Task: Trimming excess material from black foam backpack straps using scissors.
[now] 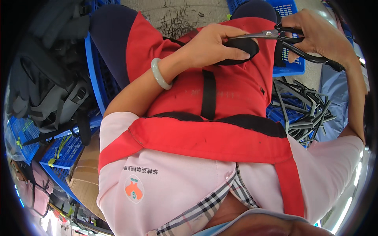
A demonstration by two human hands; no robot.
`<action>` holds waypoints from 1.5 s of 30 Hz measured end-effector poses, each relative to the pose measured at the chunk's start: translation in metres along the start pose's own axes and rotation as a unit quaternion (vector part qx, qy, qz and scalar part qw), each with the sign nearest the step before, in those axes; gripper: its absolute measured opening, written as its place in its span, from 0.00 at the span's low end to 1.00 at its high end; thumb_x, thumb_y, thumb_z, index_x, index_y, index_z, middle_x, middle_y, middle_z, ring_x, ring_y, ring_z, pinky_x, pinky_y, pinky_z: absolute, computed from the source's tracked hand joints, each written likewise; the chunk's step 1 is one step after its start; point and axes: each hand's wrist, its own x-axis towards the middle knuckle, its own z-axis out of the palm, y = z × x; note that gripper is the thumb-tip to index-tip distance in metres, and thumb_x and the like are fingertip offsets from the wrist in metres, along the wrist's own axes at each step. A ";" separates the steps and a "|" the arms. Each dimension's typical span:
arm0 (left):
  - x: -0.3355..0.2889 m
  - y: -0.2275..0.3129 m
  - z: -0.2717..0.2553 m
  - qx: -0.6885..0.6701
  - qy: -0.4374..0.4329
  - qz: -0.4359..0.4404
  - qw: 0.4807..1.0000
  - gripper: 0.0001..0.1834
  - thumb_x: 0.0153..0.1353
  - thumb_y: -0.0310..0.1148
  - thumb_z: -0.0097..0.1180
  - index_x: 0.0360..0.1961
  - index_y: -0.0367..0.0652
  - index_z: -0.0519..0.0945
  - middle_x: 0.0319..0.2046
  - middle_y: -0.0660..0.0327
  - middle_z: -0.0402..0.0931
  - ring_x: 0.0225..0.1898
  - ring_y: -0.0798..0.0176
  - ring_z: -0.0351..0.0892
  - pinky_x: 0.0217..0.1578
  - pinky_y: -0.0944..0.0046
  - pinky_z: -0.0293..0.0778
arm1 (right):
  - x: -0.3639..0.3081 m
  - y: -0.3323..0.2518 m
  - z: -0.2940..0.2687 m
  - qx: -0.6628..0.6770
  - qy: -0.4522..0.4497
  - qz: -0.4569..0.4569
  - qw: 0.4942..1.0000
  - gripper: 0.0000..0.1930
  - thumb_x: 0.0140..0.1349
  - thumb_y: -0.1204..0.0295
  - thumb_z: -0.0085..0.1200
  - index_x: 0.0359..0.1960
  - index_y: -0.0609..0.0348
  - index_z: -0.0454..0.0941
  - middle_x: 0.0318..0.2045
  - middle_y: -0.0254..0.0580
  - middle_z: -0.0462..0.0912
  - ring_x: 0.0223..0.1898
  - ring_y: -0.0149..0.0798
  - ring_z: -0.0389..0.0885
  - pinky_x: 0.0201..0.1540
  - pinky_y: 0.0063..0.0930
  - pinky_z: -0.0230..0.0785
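Note:
My left hand, with a pale bangle on its wrist, is closed on a black padded piece that looks like fabric and has a rounded edge. It hovers over the red apron on my lap. My right hand grips a pair of scissors by their black handles. The silver blades point left and lie along the top of the black piece, with the tips between my left thumb and fingers. My left fingers hide much of the piece, so whether the blades are cutting cannot be told.
Grey and black strapped items fill the left side beside a blue crate. A cardboard box stands lower left. At right are another blue crate and a heap of dark strips. Black scraps litter the floor ahead.

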 end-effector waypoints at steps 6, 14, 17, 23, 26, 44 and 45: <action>-0.018 0.009 -0.031 -0.014 0.325 0.178 0.929 0.12 0.57 0.24 0.61 0.44 0.37 0.78 0.35 0.62 0.78 0.35 0.71 0.77 0.39 0.75 0.71 | -0.005 0.036 0.034 0.140 0.180 -0.038 0.973 0.23 0.39 0.67 0.70 0.27 0.65 0.67 0.18 0.38 0.60 0.22 0.35 0.59 0.26 0.31 0.54; -0.025 -0.007 0.000 -0.200 0.008 -0.112 0.973 0.25 0.65 0.49 0.52 0.48 0.35 0.78 0.42 0.53 0.81 0.42 0.59 0.82 0.43 0.62 0.77 | -0.009 0.018 0.072 0.239 0.325 -0.027 0.915 0.24 0.45 0.57 0.69 0.31 0.63 0.71 0.17 0.47 0.64 0.21 0.46 0.61 0.26 0.35 0.57; -0.006 0.016 -0.002 -0.501 0.088 -0.003 0.861 0.22 0.66 0.45 0.51 0.52 0.39 0.75 0.47 0.54 0.79 0.51 0.54 0.78 0.51 0.54 0.75 | 0.006 0.006 0.095 0.234 0.392 -0.003 0.889 0.25 0.44 0.59 0.70 0.36 0.61 0.73 0.22 0.54 0.72 0.27 0.58 0.69 0.29 0.38 0.63; 0.001 0.024 -0.029 -0.368 0.190 0.094 0.905 0.10 0.62 0.24 0.55 0.45 0.38 0.76 0.45 0.55 0.79 0.48 0.55 0.80 0.49 0.53 0.78 | 0.047 -0.011 0.134 0.369 0.436 -0.026 0.820 0.26 0.43 0.60 0.71 0.38 0.62 0.73 0.27 0.47 0.75 0.28 0.52 0.71 0.33 0.33 0.66; -0.001 0.022 -0.037 -0.264 0.209 0.138 0.932 0.12 0.59 0.19 0.55 0.45 0.39 0.77 0.43 0.56 0.79 0.46 0.55 0.81 0.47 0.53 0.79 | 0.052 -0.022 0.140 0.445 0.324 -0.033 0.834 0.32 0.43 0.53 0.70 0.44 0.61 0.72 0.30 0.50 0.78 0.33 0.52 0.77 0.36 0.38 0.67; -0.012 0.014 -0.053 -0.214 0.246 0.094 0.941 0.13 0.55 0.16 0.57 0.42 0.36 0.77 0.38 0.56 0.79 0.40 0.57 0.81 0.42 0.58 0.79 | 0.073 -0.030 0.152 0.543 0.202 -0.143 0.802 0.35 0.42 0.51 0.71 0.42 0.64 0.68 0.22 0.40 0.65 0.25 0.39 0.65 0.31 0.31 0.61; -0.012 0.015 -0.054 -0.222 0.242 0.089 0.940 0.14 0.54 0.14 0.57 0.42 0.36 0.77 0.39 0.57 0.79 0.43 0.59 0.80 0.48 0.59 0.77 | 0.076 -0.029 0.154 0.544 0.202 -0.144 0.802 0.35 0.42 0.51 0.71 0.42 0.64 0.68 0.22 0.40 0.65 0.25 0.39 0.65 0.31 0.31 0.61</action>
